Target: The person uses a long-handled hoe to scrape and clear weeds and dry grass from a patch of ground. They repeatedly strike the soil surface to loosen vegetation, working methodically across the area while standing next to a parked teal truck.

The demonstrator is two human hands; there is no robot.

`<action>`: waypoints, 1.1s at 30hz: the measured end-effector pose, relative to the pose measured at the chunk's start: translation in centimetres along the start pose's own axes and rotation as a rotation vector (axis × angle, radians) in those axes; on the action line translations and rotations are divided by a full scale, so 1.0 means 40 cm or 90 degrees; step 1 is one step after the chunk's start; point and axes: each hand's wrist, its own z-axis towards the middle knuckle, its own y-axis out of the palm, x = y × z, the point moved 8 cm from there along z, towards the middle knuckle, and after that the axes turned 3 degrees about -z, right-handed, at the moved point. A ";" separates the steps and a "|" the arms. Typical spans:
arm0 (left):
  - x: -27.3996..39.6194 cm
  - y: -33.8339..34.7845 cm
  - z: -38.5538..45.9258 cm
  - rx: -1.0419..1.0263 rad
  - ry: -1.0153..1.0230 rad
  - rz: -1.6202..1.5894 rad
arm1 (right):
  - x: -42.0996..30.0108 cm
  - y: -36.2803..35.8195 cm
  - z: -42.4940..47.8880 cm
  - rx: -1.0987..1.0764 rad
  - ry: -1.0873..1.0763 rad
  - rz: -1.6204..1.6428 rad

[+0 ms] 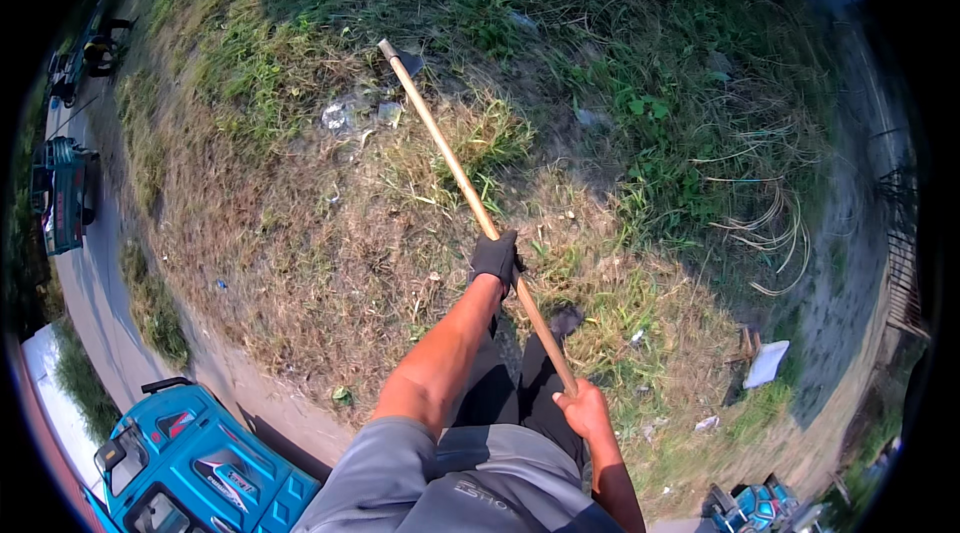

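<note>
A hoe with a long wooden handle (457, 171) slants away from my body toward the upper left. Its dark metal blade (409, 63) is at the far end, close to the grass. My left hand (494, 260), in a black glove, grips the handle around its middle. Bare, my right hand (583, 411) is closed around the near end, by my waist. Under the handle lies a tuft of half-dry grass (487, 129). Dry, flattened grass (300, 248) covers the ground to the left, and taller green weeds (652, 112) grow to the right.
A blue three-wheeled vehicle (217, 465) stands at lower left on a paved road (112, 285), another cargo vehicle (66, 195) farther along. A person (101, 52) is at upper left. Curved pale strands (780, 233) and a white panel (766, 364) lie at right. Plastic litter (337, 116) dots the grass.
</note>
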 end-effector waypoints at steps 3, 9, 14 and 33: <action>-0.091 0.047 -0.060 -0.038 -0.048 0.087 | 0.079 0.022 -0.073 -0.071 0.064 0.112; -0.231 0.122 -0.335 -0.160 -0.120 0.228 | 0.348 0.060 -0.321 -0.043 0.063 0.094; -0.342 0.143 -0.274 -0.141 -0.260 -0.002 | 0.366 0.048 -0.284 -0.010 0.017 0.112; -0.438 0.124 -0.299 -0.120 -0.227 0.097 | 0.423 -0.027 -0.321 0.002 0.062 -0.071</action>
